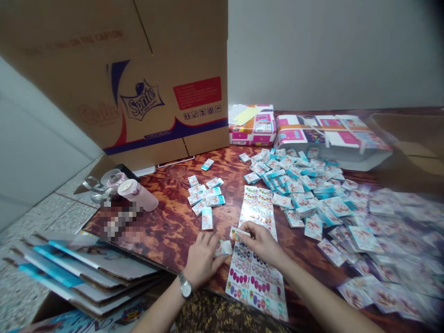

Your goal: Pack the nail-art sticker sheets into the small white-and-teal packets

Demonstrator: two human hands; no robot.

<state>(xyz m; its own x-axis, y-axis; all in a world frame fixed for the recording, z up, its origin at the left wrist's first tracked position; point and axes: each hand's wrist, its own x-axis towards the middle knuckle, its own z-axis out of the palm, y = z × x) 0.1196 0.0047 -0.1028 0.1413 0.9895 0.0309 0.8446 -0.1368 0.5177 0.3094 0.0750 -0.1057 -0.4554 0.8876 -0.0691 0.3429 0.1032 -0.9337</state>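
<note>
My left hand [201, 257], with a watch at the wrist, is closed around a small whitish box [225, 248] by the table's front edge; the fingers hide much of it. My right hand [262, 242] pinches a small printed strip [237, 233] between thumb and fingers. Under that hand lie long sheets of colourful nail-shaped stickers [237, 280]. Beyond my left hand, one small white-and-blue box [207, 218] lies flat near a small group of similar boxes [197, 196]. A large heap of such boxes [294, 185] spreads on the right.
A big Sprite carton [166, 60] stands at the back left. Pink patterned boxes [251, 134] sit behind the heap. Clear packets [385, 296] cover the right side. A pink tumbler [144, 196] lies at left, above stacked flat cardboard [93, 263].
</note>
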